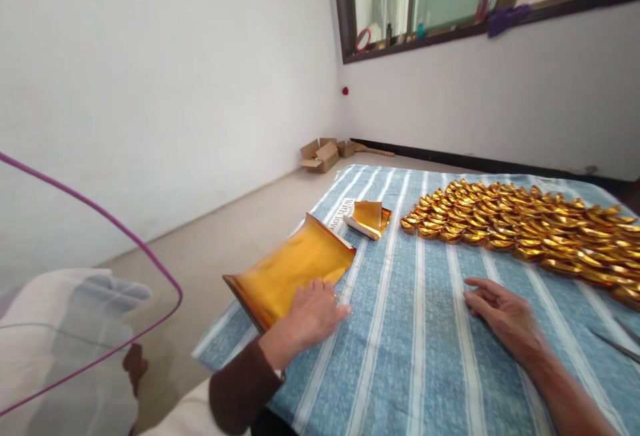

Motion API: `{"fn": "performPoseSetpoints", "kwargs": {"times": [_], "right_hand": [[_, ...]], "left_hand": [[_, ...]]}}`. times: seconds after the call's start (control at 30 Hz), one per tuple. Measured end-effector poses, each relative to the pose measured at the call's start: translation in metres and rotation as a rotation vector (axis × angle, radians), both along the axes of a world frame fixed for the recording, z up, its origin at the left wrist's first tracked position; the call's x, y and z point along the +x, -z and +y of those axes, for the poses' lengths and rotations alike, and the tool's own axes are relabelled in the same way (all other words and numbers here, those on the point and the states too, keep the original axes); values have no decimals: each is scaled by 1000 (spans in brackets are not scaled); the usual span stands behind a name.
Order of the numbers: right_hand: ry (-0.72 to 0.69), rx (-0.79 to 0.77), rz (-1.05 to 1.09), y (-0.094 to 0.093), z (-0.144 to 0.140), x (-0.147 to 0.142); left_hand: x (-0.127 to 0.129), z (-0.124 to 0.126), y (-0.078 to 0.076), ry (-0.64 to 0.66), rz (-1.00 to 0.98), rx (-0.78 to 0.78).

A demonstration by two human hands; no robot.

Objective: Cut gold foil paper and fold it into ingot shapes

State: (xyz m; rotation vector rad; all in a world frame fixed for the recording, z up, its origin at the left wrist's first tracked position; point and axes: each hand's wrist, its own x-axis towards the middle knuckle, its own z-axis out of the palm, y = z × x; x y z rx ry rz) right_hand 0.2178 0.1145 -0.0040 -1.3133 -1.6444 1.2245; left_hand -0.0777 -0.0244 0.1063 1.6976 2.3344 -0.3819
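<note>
My left hand (311, 314) rests flat on the near edge of a stack of gold foil sheets (290, 271) lying on the blue striped cloth (415, 343). My right hand (503, 313) lies on the cloth to the right, fingers loosely apart and holding nothing. A smaller pack of gold foil (369, 217) sits farther back. A large spread of folded gold paper ingots (525, 223) covers the far right of the cloth.
A clear plastic bag with a purple rim (75, 329) stands at the near left. Open cardboard boxes (323, 154) sit on the floor by the far corner. A thin metal tool (617, 346) lies at the right edge.
</note>
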Motion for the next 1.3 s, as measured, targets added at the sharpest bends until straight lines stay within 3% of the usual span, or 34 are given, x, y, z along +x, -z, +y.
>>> {"fn": "performPoseSetpoints", "kwargs": {"times": [0.13,0.37,0.47,0.57,0.7,0.8,0.9,0.97,1.03,1.1,1.13,1.2,1.3], "right_hand": [[-1,28,19,4,0,2],[-9,186,-35,6,-11,-2],[-37,248,-35,-2,-17,-5],[-77,183,8,-17,-18,-1],[-195,66,21,-40,-18,9],[-290,64,-76,-45,-16,15],[-193,137,-185,-34,-5,24],[-66,189,-204,-25,4,31],[113,286,-279,-22,10,38],[240,437,-374,-30,7,41],[238,509,-389,-37,1,41],[57,597,-356,-55,-19,34],[-359,644,-296,-73,-62,17]], "left_hand": [[41,-19,18,-10,-95,21],[122,-30,33,153,-340,-22],[145,-26,34,252,-407,-69],[163,-19,33,327,-439,-67],[188,-9,30,342,-490,-133],[202,-5,25,355,-522,-132],[194,-3,13,453,-607,-73],[173,1,0,581,-700,-11],[141,9,-13,621,-716,97],[106,18,-20,532,-637,245],[90,22,-21,452,-580,286],[62,26,-17,334,-487,292],[39,21,-5,302,-503,231]]}}
